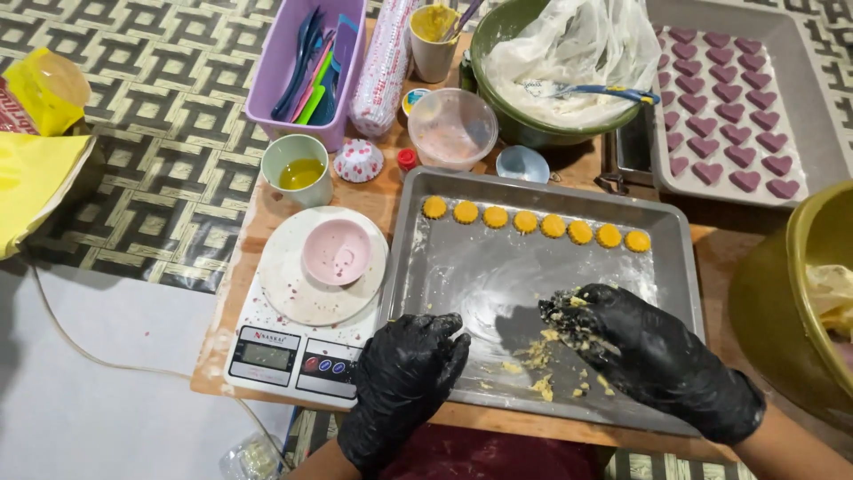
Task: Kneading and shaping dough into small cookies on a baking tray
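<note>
Gloved hands over a baking tray

Head view: the left hand (404,378) rests curled, holding nothing, on the tray (453,267) rim; the right hand (644,351) pinches dough crumbs (569,324) (sticky yellow) above it, with eight cookies (536,223) along the far edge.

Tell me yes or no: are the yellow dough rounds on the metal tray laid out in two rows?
No: the yellow dough rounds sit in a single row along the far edge of the metal tray.

Home baking spot: baking tray (462,267), kitchen scale (293,356), woven floor mat (178,89).
</note>
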